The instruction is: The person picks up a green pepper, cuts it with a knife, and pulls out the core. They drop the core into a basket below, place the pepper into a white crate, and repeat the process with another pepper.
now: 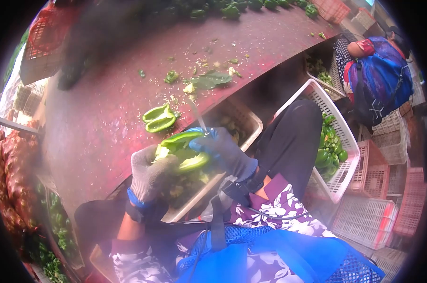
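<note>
My left hand (150, 173), in a grey knit glove, is closed around one side of a cut-open green bell pepper (172, 143), its pale inside facing up. My right hand (225, 152), in a blue and grey glove, grips a knife (197, 115) whose thin blade points up and away from me; its handle is hidden in the fingers. That hand also touches the pepper's right edge. Just beyond, an opened green pepper (159, 118) lies on the red table (105, 137). Below my hands, a scrap-filled crate (251, 123) is partly hidden.
Seeds, pepper cores and a green leaf (212, 79) litter the table, with whole peppers (230, 12) along its far side. Right of my knee stands a white crate (348, 141) of green peppers (326, 158). A person (378, 75) sits at the right near stacked crates (364, 219).
</note>
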{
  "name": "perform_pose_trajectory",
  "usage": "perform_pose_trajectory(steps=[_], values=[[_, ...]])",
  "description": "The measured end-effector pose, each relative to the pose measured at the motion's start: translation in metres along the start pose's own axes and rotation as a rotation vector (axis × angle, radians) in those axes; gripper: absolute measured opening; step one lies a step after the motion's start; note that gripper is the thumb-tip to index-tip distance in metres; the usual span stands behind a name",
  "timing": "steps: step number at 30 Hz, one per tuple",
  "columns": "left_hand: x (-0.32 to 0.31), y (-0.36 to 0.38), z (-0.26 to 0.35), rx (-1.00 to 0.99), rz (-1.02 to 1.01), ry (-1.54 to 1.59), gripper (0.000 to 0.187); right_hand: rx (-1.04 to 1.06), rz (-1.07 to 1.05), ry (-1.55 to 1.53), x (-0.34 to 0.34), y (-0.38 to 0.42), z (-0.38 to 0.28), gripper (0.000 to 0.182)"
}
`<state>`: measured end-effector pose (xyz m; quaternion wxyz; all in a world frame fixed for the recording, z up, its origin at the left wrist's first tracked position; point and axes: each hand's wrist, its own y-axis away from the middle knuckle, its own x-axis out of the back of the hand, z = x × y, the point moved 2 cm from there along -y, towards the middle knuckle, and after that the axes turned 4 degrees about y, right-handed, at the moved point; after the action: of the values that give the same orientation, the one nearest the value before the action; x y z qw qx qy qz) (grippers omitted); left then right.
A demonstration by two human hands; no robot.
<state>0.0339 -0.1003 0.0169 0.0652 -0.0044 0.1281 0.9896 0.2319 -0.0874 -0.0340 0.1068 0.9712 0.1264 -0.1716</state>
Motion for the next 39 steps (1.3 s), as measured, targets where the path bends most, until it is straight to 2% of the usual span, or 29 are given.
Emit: perform_pose_trajectory(steps=[1,3,5,7,9,10,11,13,16,18,20,22,25,26,27,30,31,33,35,38,39], values=[[0.002,0.001,0.001,0.012,-0.002,0.110,0.024,-0.056,0.008,-0.043,0.002,0.002,-0.001,0.026],[0.006,-0.003,0.002,-0.049,0.000,0.103,0.026,-0.165,0.018,-0.135,0.003,0.004,-0.006,0.030],[0.014,-0.012,-0.019,-0.152,0.042,0.101,0.026,-0.133,0.036,-0.222,-0.001,0.002,-0.008,0.031],[0.017,-0.008,-0.010,-0.227,0.120,0.010,0.022,-0.115,0.075,-0.218,0.001,0.001,0.000,0.032],[-0.005,-0.009,-0.008,-0.219,0.231,0.180,0.019,-0.120,0.118,-0.186,0.010,0.006,-0.003,0.035],[-0.011,-0.003,-0.014,-0.142,0.344,0.372,0.018,-0.123,0.118,-0.211,0.011,0.013,-0.015,0.037],[0.018,-0.005,-0.029,-0.105,0.310,0.147,0.015,-0.112,0.145,-0.250,0.014,0.018,-0.022,0.042],[0.027,-0.019,-0.041,-0.098,0.200,-0.083,0.023,-0.049,0.125,-0.367,0.020,0.025,-0.027,0.045],[-0.029,-0.001,-0.019,-0.080,-0.036,-0.081,0.032,0.104,-0.049,-0.606,0.023,0.021,-0.038,0.046],[-0.063,0.008,-0.008,0.004,-0.182,-0.054,0.035,0.212,-0.110,-0.778,0.034,0.026,-0.047,0.048],[-0.023,-0.007,-0.038,-0.005,-0.333,-0.267,0.036,0.362,-0.191,-1.005,0.049,0.035,-0.059,0.050],[-0.014,-0.015,-0.044,-0.207,-0.172,-0.584,0.036,0.491,-0.301,-1.260,0.059,0.041,-0.071,0.052],[-0.004,-0.032,-0.013,-0.059,-0.074,-0.619,0.031,0.601,-0.448,-1.536,0.068,0.046,-0.090,0.055],[0.001,-0.045,-0.001,-0.077,-0.014,-0.629,0.030,0.599,-0.489,-1.580,0.067,0.044,-0.093,0.056],[0.003,-0.064,0.013,-0.114,0.029,-0.645,0.029,0.603,-0.528,-1.622,0.069,0.043,-0.095,0.057],[0.023,-0.124,0.046,-0.160,0.136,-0.687,0.028,0.549,-0.645,-1.427,0.066,0.027,-0.089,0.062],[0.030,-0.149,0.049,-0.180,0.167,-0.697,0.029,0.524,-0.629,-1.468,0.065,0.024,-0.082,0.064],[0.036,-0.200,0.054,-0.356,0.168,-0.899,0.031,0.472,-0.576,-1.513,0.065,0.016,-0.067,0.063],[0.035,-0.234,0.062,-0.231,0.100,-0.836,0.037,0.379,-0.469,-1.520,0.065,0.010,-0.057,0.059],[0.015,-0.221,0.096,-0.019,-0.082,-0.873,0.045,0.250,-0.277,-1.455,0.063,0.005,-0.063,0.055],[0.018,-0.216,0.092,-0.066,-0.149,-0.969,0.045,0.237,-0.207,-1.403,0.060,0.005,-0.062,0.054]])
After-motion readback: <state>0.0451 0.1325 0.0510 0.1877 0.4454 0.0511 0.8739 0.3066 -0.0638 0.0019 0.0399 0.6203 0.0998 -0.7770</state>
